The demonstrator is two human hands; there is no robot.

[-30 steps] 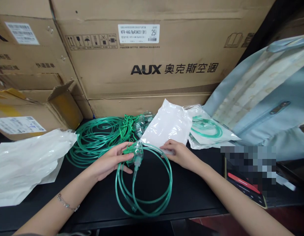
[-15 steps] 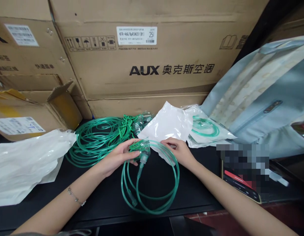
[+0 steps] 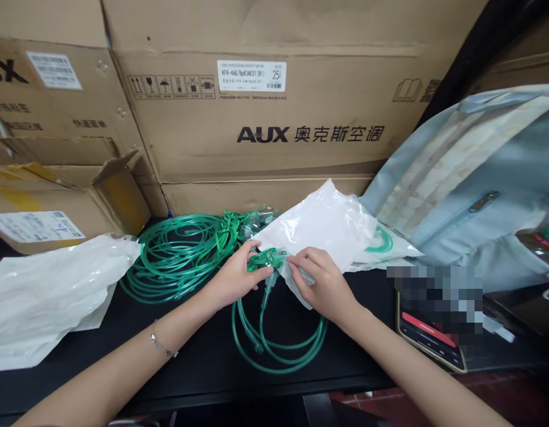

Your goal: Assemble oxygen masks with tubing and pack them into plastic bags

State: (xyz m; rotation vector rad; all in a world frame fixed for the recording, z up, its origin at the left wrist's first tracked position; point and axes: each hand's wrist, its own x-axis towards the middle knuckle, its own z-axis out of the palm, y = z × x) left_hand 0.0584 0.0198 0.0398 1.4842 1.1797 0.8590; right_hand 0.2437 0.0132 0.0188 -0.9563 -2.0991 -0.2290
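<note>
A clear green oxygen mask (image 3: 280, 261) with a bunched green strap is in my left hand (image 3: 236, 276), thumb and fingers closed around it. Its green tubing (image 3: 281, 369) hangs in loops below, in front of the dark table. My right hand (image 3: 323, 281) is closed in a pinch at the mask's right side, on the edge of a white plastic pouch (image 3: 316, 225); the fingertips partly hide the contact. The pouch leans up behind both hands, its lower corner showing beneath my right hand.
Behind my left hand lies a pile of green tubing (image 3: 176, 249) with straps and masks. White pouches (image 3: 47, 296) are at left beside an open carton (image 3: 34, 201). A packed pouch (image 3: 385, 246), a phone (image 3: 430, 338) and a light-blue bag (image 3: 461, 178) are at right. Large AUX boxes (image 3: 301, 160) stand behind.
The mask and its tubing have moved slightly right and up in my left hand. My right hand has come in closer to the mask, and the white pouch has shifted right, covering more of the packed pouch.
</note>
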